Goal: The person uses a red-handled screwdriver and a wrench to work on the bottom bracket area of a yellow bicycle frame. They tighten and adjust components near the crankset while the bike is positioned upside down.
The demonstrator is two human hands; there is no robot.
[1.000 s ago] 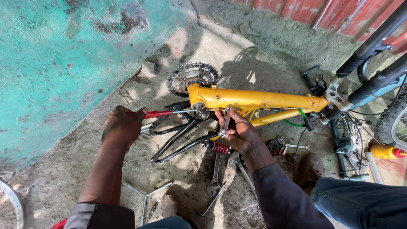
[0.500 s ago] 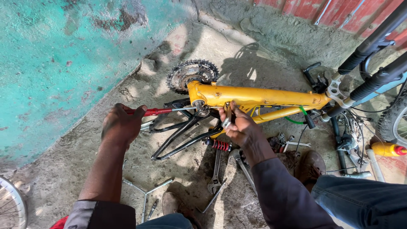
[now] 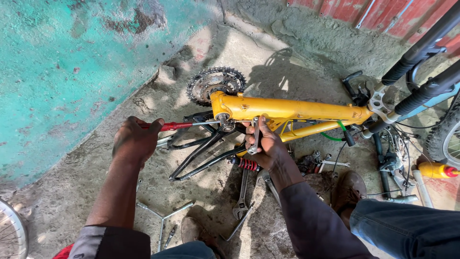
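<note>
A yellow bicycle frame (image 3: 292, 111) is laid on its side on the concrete floor (image 3: 287, 57), across the middle of the frame, with its toothed chainring (image 3: 214, 84) at the upper centre and the black fork legs (image 3: 421, 72) at the upper right. The left hand (image 3: 136, 141) is seen at the centre left; its grip is closed fully around the red handle of a screwdriver (image 3: 184, 125), and the metal shaft is directed to the right, with its tip at the bottom bracket (image 3: 225, 123) of the frame. The right hand (image 3: 266, 146) is placed just to the right of the bottom bracket, under the yellow tube; its grip is closed around a grey metal tool (image 3: 255, 136), which is held nearly upright and touches the frame. What kind of tool it is cannot be told, because the fingers cover most of it. The black rear stays (image 3: 201, 160) are spread toward the lower left from the bottom bracket, and a red coil spring (image 3: 248, 164) is seen just below the right hand. On the floor lower in the frame an adjustable wrench (image 3: 241, 201) and a three-armed socket wrench (image 3: 160, 218) are lying, well apart from each other. A yellow bottle with a red cap (image 3: 437, 170) is lying at the right edge, and part of a spoked wheel (image 3: 10, 235) is visible in the lower left corner. A turquoise painted wall (image 3: 62, 62) fills the upper left of the frame.
</note>
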